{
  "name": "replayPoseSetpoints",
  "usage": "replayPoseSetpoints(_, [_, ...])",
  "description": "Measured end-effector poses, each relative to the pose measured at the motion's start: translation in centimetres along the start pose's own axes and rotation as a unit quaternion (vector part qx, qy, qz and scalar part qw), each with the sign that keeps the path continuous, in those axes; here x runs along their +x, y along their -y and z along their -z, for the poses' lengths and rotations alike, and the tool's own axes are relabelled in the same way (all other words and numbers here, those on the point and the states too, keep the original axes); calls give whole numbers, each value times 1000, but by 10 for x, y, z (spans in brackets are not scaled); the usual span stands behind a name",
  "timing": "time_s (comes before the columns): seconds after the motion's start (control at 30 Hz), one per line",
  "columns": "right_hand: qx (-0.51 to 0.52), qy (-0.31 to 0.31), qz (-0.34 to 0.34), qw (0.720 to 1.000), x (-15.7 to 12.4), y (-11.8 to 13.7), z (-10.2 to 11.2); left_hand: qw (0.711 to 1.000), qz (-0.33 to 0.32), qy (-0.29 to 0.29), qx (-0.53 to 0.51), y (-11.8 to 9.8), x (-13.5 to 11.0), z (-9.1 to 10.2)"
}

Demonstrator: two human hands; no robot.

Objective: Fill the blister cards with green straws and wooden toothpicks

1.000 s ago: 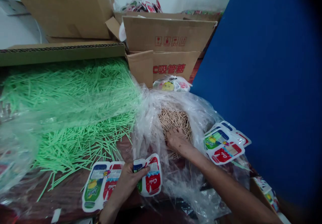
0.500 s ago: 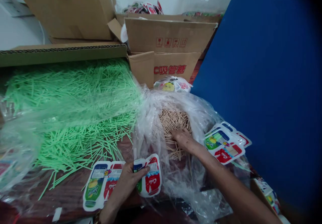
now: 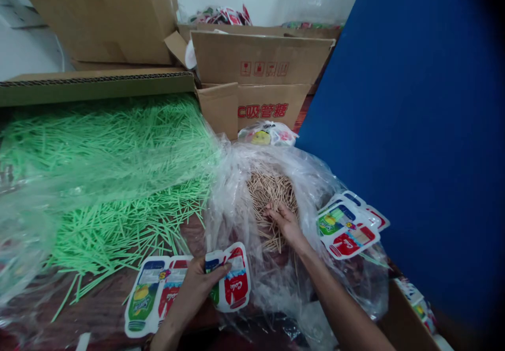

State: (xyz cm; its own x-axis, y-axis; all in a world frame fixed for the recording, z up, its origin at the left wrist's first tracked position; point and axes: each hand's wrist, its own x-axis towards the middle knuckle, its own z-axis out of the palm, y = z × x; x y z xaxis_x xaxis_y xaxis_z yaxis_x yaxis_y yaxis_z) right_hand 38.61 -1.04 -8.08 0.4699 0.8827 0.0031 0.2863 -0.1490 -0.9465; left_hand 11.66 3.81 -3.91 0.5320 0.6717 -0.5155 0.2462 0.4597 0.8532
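My left hand (image 3: 197, 287) grips a strip of bottle-shaped printed pouches (image 3: 236, 283) near the front edge, thumb over one pouch; more of the strip (image 3: 147, 298) spreads to its left. My right hand (image 3: 284, 221) reaches into a clear plastic bag (image 3: 311, 182) and its curled fingers close on some of the tan sticks (image 3: 268, 188) heaped inside it.
A big heap of green sticks (image 3: 106, 167) on clear plastic fills the left. A stack of printed pouches (image 3: 347, 223) lies right of the bag. Cardboard boxes (image 3: 260, 72) stand behind. A blue panel (image 3: 414, 130) walls off the right side.
My right hand has moved slightly forward over the tan sticks and turned, its fingers curling into them. My left hand stays on the pouch strip.
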Motion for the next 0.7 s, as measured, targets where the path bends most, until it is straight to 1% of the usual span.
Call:
replayPoseSetpoints(0.1, [9, -7, -9, 1000, -5, -2, -7, 1000, -6, 1, 9, 3, 1, 2])
replayPoseSetpoints(0.27, [7, 7, 3, 1000, -9, 9, -7, 1000, -8, 0, 11, 6, 1, 2])
replayPoseSetpoints(0.43, [16, -29, 13, 999, -12, 13, -10, 1000, -9, 4, 13, 4, 1, 1])
replayPoseSetpoints(0.5, [13, -20, 22, 999, -15, 11, -13, 1000, -13, 3, 15, 3, 1, 1])
replayPoseSetpoints(0.6, [-48, 3, 20, 999, -19, 6, -16, 1000, -14, 6, 4, 4, 0, 1])
replayPoseSetpoints(0.7, [-113, -8, 9, 994, -15, 2, -13, 1000, -16, 15, -4, 5, 0, 1])
